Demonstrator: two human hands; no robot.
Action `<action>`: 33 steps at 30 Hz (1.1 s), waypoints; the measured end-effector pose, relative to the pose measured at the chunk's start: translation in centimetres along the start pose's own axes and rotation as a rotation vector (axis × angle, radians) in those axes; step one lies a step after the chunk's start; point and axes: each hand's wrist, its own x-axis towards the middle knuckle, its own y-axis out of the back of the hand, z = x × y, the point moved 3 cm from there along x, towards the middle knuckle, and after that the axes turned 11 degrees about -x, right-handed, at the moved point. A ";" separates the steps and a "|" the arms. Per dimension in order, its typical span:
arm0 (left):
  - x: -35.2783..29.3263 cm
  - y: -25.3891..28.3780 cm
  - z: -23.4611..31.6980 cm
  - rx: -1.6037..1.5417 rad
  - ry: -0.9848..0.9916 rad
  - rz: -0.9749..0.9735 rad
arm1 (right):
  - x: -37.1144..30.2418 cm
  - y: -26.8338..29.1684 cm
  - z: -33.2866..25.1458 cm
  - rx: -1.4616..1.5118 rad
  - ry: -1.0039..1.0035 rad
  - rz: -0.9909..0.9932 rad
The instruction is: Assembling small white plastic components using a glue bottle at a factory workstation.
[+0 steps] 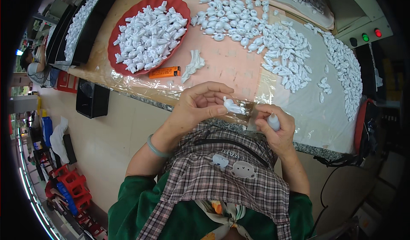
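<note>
My left hand [197,105] pinches a small white plastic figure [232,106] between thumb and fingers, just above the table's near edge. My right hand [277,126] is closed around a small white squeeze bottle [273,121], its tip pointing toward the figure. The two hands almost touch. A pale green bangle [156,148] sits on my left wrist.
A red scalloped bowl [124,15] heaped with white figures stands at the back left. An orange lighter [165,72] and a loose white piece [193,64] lie beside it. Several white parts [273,37] are spread on clear plastic sheeting [324,120]. A control box with red and green lights [370,34] sits at right.
</note>
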 end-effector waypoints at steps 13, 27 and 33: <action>0.1 1.2 1.3 -0.593 0.166 -0.001 | 0.1 -0.1 -0.1 -0.049 -0.039 -0.020; 4.7 3.3 9.1 1.524 -0.849 0.279 | 0.3 -0.3 -0.5 -0.106 0.073 -0.016; 9.4 1.9 5.1 1.625 -0.780 0.242 | 0.1 -0.4 -0.1 -0.073 0.046 -0.007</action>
